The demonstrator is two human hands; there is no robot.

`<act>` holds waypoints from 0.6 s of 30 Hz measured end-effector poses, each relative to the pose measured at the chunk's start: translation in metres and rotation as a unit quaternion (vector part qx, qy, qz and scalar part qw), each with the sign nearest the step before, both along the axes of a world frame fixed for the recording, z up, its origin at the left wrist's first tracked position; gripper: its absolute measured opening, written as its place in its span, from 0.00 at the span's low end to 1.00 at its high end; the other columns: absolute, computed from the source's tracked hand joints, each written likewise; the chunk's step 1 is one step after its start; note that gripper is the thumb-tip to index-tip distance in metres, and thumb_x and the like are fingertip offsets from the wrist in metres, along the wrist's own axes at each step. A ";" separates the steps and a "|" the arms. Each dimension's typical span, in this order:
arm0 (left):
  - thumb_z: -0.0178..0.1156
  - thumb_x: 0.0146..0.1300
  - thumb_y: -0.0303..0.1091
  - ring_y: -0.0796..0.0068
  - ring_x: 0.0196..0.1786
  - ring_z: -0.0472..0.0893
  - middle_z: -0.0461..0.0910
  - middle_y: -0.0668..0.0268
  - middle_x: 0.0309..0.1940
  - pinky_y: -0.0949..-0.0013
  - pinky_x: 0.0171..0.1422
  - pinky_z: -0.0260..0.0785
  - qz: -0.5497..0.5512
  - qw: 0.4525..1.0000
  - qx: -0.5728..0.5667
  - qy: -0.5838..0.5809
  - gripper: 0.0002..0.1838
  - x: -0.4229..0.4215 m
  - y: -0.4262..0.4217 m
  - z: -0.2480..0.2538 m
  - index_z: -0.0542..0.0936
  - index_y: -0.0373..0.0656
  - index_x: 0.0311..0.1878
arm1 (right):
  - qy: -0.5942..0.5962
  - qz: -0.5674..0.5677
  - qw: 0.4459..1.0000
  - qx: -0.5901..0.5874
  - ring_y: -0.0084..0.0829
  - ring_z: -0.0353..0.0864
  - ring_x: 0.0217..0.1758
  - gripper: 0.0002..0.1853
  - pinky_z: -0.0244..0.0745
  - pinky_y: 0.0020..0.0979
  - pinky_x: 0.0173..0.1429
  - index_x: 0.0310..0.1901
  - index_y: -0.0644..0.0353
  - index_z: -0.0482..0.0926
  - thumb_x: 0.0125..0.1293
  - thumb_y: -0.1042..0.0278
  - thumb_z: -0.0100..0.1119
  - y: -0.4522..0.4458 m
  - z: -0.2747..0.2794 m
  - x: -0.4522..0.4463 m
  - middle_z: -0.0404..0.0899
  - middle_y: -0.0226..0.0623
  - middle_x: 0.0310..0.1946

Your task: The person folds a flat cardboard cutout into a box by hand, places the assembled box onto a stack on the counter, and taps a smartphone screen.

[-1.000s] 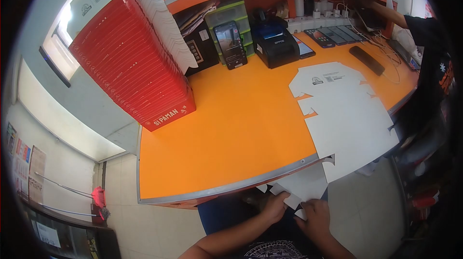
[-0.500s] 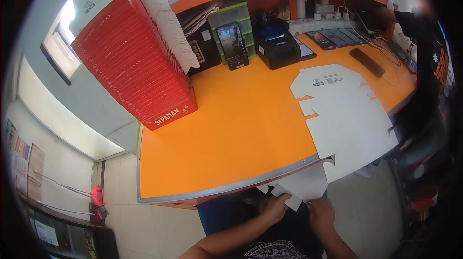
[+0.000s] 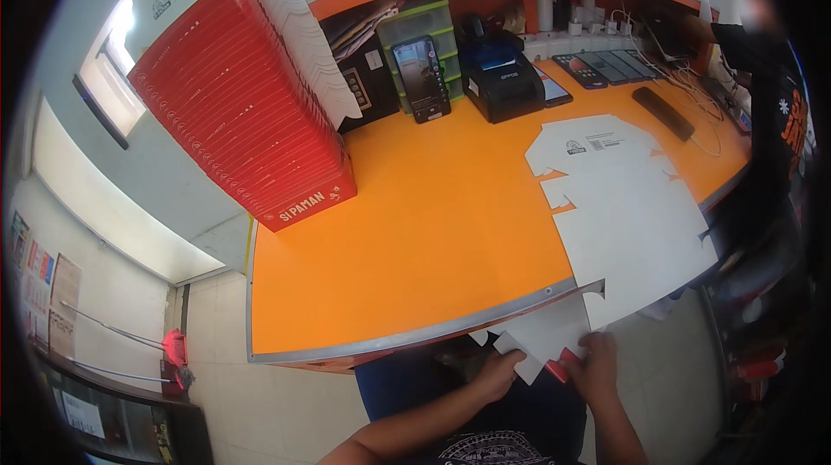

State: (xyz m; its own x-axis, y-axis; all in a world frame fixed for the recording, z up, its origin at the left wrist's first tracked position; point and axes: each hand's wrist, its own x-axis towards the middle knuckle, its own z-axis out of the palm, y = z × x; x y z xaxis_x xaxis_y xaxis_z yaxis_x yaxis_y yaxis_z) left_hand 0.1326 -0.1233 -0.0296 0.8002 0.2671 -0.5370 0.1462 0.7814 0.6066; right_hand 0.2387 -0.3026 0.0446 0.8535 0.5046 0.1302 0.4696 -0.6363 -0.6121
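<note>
In front of the table's near edge, my left hand (image 3: 499, 377) is closed on a white flap of a flat cardboard box blank (image 3: 545, 327). My right hand (image 3: 595, 367) grips another flap at the blank's near end, and that flap's red outer side (image 3: 558, 366) shows beside the fingers. Just above lies a large white box blank (image 3: 628, 214) with cut slots and small black print, overhanging the table's front edge. Whether it and the piece in my hands are one sheet, I cannot tell.
A tall stack of folded red boxes (image 3: 251, 110) stands on the orange table (image 3: 407, 266) at the left. Toward the back are an upright phone (image 3: 421, 80), a black printer (image 3: 506, 84), several flat phones (image 3: 606, 67) and cables. Another person (image 3: 770, 110) is at the right.
My right hand has moved slightly up and right and turned a flap, so its red side now shows. My left hand stays on its white flap. The view shifted slightly.
</note>
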 end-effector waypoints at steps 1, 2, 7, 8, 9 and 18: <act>0.58 0.66 0.27 0.71 0.49 0.82 0.81 0.64 0.50 0.70 0.48 0.74 0.004 1.000 0.000 0.007 0.19 0.000 -0.001 -0.002 0.76 0.38 0.60 | -0.006 -0.001 1.000 -0.009 0.54 0.75 0.49 0.24 0.73 0.48 0.51 0.44 0.62 0.78 0.46 0.68 0.80 0.000 0.000 0.000 0.74 0.49 0.44; 0.58 0.66 0.27 0.72 0.48 0.82 0.81 0.64 0.49 0.71 0.47 0.74 0.008 1.000 -0.001 0.012 0.18 0.001 -0.002 -0.004 0.76 0.38 0.59 | -0.013 -0.003 1.000 -0.018 0.54 0.74 0.49 0.25 0.72 0.49 0.51 0.44 0.62 0.78 0.46 0.67 0.81 0.000 0.000 0.000 0.73 0.49 0.44; 0.57 0.65 0.27 0.71 0.50 0.82 0.81 0.63 0.49 0.69 0.50 0.75 0.011 1.000 0.007 -0.007 0.18 0.004 -0.001 -0.003 0.77 0.38 0.58 | -0.052 0.004 0.998 -0.045 0.54 0.73 0.49 0.25 0.70 0.50 0.52 0.43 0.61 0.77 0.46 0.67 0.80 0.003 0.004 -0.002 0.74 0.49 0.44; 0.57 0.65 0.27 0.71 0.51 0.82 0.81 0.63 0.50 0.68 0.51 0.75 0.016 1.000 -0.001 -0.008 0.18 0.004 -0.002 0.003 0.77 0.38 0.58 | -0.060 0.008 0.997 -0.052 0.54 0.73 0.49 0.24 0.69 0.50 0.53 0.43 0.61 0.76 0.46 0.68 0.80 0.004 0.004 -0.006 0.73 0.49 0.44; 0.57 0.65 0.27 0.70 0.51 0.82 0.82 0.62 0.50 0.68 0.52 0.75 0.020 1.000 -0.008 -0.010 0.18 0.004 -0.002 0.009 0.77 0.38 0.59 | -0.068 0.012 0.996 -0.059 0.53 0.73 0.50 0.24 0.68 0.50 0.54 0.42 0.61 0.75 0.46 0.68 0.80 0.004 0.004 -0.009 0.73 0.48 0.43; 0.57 0.64 0.23 0.62 0.55 0.82 0.80 0.60 0.54 0.59 0.61 0.77 -0.037 0.999 -0.023 -0.005 0.20 -0.008 0.030 0.002 0.76 0.36 0.60 | -0.006 0.048 0.998 0.036 0.53 0.77 0.44 0.21 0.73 0.46 0.49 0.44 0.65 0.79 0.54 0.63 0.75 0.016 0.033 -0.044 0.77 0.49 0.39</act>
